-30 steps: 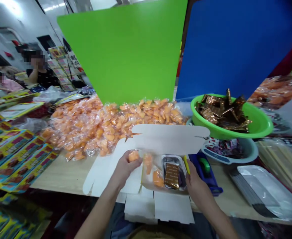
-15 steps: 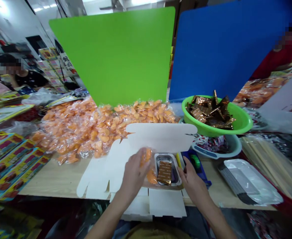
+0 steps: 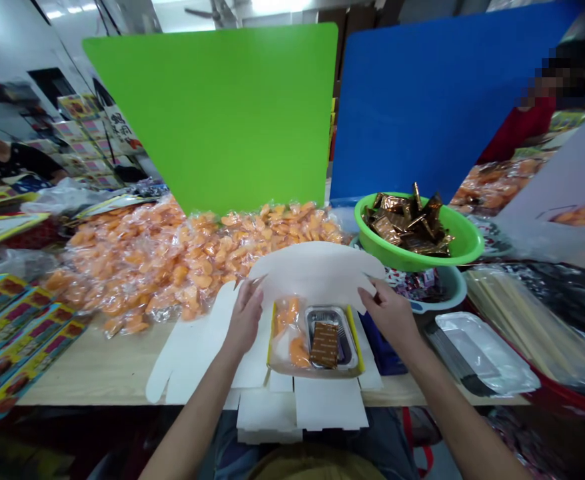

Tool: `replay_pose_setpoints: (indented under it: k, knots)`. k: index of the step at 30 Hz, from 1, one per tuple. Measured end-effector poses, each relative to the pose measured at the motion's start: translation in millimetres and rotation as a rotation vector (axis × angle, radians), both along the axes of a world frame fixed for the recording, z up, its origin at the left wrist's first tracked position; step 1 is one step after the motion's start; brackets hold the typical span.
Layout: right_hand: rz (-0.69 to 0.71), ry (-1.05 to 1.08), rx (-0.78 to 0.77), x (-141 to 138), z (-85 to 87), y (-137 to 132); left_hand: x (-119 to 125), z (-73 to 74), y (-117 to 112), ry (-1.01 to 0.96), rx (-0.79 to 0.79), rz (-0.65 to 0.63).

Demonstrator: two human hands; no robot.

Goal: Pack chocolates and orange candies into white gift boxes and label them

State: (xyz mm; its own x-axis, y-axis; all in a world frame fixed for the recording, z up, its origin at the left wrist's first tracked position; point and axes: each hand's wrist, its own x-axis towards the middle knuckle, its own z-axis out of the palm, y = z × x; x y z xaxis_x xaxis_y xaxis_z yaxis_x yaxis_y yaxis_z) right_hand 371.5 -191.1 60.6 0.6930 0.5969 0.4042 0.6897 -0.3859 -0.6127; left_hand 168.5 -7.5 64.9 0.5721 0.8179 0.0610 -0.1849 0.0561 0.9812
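- Noting our left hand [image 3: 245,319] first: fingers closed together, narrow, tips against the white card blank [image 3: 317,267]; we cannot tell whether it grips.
- Our right hand [image 3: 390,313] sits on the far flap's edge, fingers slightly spread; a grip cannot be told here either.
- The blank lies unfolded flat on the wooden worktop [image 3: 92,370], between both hands.
- On its middle panel lies a clear plastic tray pack [image 3: 285,353] with yellow side edges, holding orange sweets [image 3: 287,317] beside a foil tray [image 3: 330,337].
- A brown foil-wrapped bar [image 3: 324,345] lies in that foil tray.
- Beyond the blank, a heap of orange sweets in clear wrappers [image 3: 172,267] spreads along the worktop.
- To the right, a green basin [image 3: 465,243] of bronze foil sachets [image 3: 407,220] sits on a white bowl [image 3: 447,293].
- Farther right lies a stack of foil trays [image 3: 487,353].
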Motion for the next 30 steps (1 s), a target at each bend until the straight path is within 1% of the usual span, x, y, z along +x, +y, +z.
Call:
replay_pose_setpoints:
  k: [1,3,5,7,10,12,14,17,19,21,23,25,27,30]
  knots:
    - [0.036,-0.021,0.031,-5,-3.1,-1,-3,-3.2,-8,-0.022,-0.011,-0.031]
    - [0.096,-0.046,0.052,-15,-10.2,-2,-9,-10.9,-23,-0.027,0.024,-0.063]
    - [0.117,-0.043,0.014,-25,-17.5,-6,-15,-18.9,-32,0.043,0.093,-0.052]
    - [0.134,-0.007,-0.026,-33,-24.7,-13,-23,-25.9,-37,0.140,0.168,-0.067]
    - [0.205,0.076,-0.018,-43,-39.0,-25,-34,-32.5,-38,0.191,0.334,-0.134]
    - [0.252,0.133,0.010,-47,-54.1,-32,-41,-35.7,-39,0.189,0.450,-0.180]
    - [0.232,0.155,0.064,-49,-72.8,-38,-46,-40.9,-39,0.185,0.560,-0.239]
    - [0.201,0.130,0.105,-50,-96.6,-46,-55,-54.4,-38,0.156,0.757,-0.335]
    - [0.255,0.122,0.108,-51,-102.7,-51,-61,-63.9,-34,0.175,0.899,-0.408]
    - [0.342,0.145,0.106,-54,-101.1,-57,-69,-69.4,-27,0.247,1.029,-0.474]
    - [0.425,0.197,0.067,-58,-96.8,-66,-77,-68.9,-19,0.337,1.129,-0.526]
    - [0.501,0.251,-0.014,-63,-95.1,-76,-85,-63.8,-13,0.417,1.200,-0.589]
    - [0.528,0.286,-0.065,-65,-97.4,-86,-92,-57.3,-11,0.498,1.242,-0.662]
    - [0.532,0.310,-0.096,-65,-103.2,-94,-101,-51.4,-15,0.545,1.240,-0.742]
